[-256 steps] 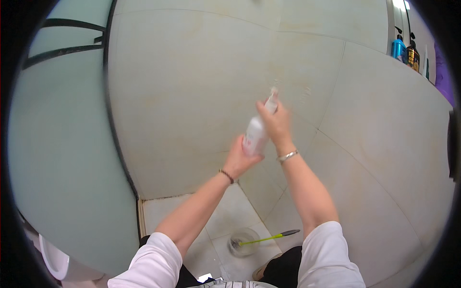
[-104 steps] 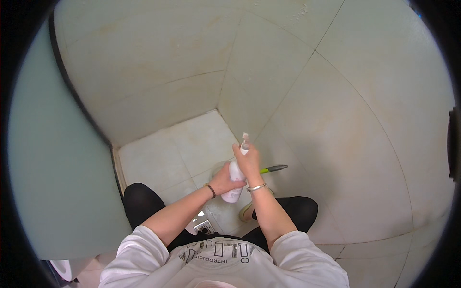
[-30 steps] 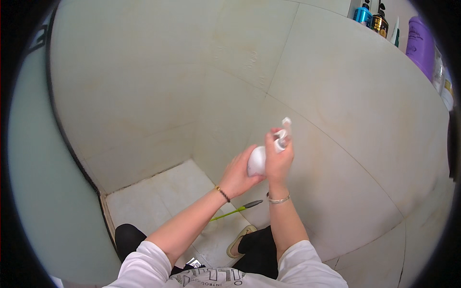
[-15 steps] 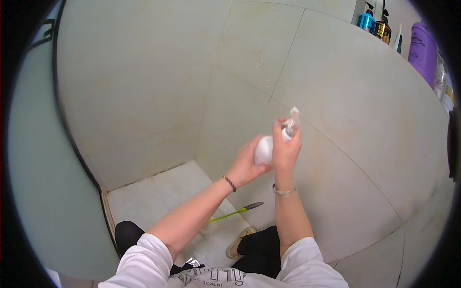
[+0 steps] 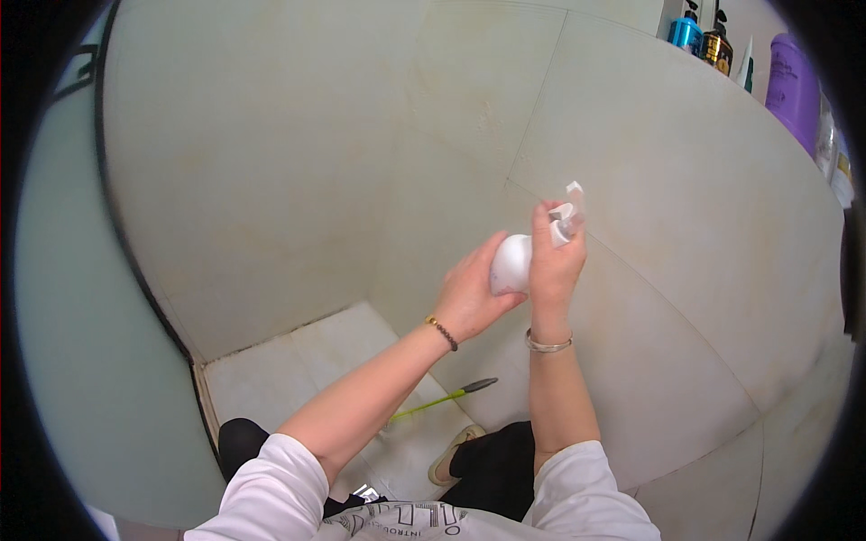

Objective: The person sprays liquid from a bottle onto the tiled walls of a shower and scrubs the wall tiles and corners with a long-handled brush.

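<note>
A white spray bottle (image 5: pixel 511 264) is held tilted in front of the tiled wall, its trigger head and nozzle toward the upper right. My left hand (image 5: pixel 471 293) is closed round the rounded lower end of the bottle, wearing a dark beaded bracelet at the wrist. Round the neck and trigger wraps my right hand (image 5: pixel 557 266), with a silver bangle below it. That hand's palm and fingers cover part of the bottle.
A green-handled brush (image 5: pixel 433 403) with a dark head leans low near my feet. Along the wall ledge at upper right stand a blue pump bottle (image 5: pixel 686 34), a dark pump bottle (image 5: pixel 717 50) and a purple bottle (image 5: pixel 794 90). A frosted glass door (image 5: pixel 63 298) borders the left.
Both hands have moved slightly up and to the right with the spray bottle. Both stay closed on it.
</note>
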The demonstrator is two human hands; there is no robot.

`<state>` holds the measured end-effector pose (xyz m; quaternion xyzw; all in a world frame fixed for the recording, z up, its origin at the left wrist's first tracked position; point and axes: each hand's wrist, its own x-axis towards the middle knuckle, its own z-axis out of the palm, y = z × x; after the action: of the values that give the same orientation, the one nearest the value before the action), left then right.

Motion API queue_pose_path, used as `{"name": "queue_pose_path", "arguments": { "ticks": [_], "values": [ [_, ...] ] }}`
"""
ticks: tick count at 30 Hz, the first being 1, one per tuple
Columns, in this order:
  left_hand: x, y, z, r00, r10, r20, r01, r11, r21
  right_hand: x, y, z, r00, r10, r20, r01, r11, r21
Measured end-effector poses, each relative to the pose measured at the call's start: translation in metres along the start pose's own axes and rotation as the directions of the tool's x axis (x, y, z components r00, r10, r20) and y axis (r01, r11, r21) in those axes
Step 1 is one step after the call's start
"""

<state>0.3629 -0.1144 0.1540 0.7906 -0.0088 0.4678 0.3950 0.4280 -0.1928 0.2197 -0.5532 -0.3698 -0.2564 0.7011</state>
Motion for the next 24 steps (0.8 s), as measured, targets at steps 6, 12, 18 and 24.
{"name": "queue_pose_path", "arguments": {
  "ticks": [6,12,18,24],
  "values": [
    [-0.058,-0.035,0.032,0.928,-0.27,0.257,0.296,0.953,-0.066,-0.046,0.059,-0.033,0.925,0.367,0.101,-0.334,0.909,-0.251],
    [-0.113,-0.053,0.053,0.927,-0.272,0.258,0.294,0.954,-0.051,-0.115,0.09,-0.049,0.919,0.393,-0.009,-0.39,0.908,-0.157],
    [-0.169,-0.09,0.068,0.754,-0.512,0.412,0.543,0.838,0.048,-0.165,0.132,-0.063,0.805,0.59,0.062,-0.537,0.769,-0.348],
    [-0.206,-0.106,0.044,0.716,-0.575,0.396,0.606,0.793,0.056,-0.213,0.138,-0.042,0.764,0.624,0.164,-0.546,0.761,-0.35]
  ]
}}
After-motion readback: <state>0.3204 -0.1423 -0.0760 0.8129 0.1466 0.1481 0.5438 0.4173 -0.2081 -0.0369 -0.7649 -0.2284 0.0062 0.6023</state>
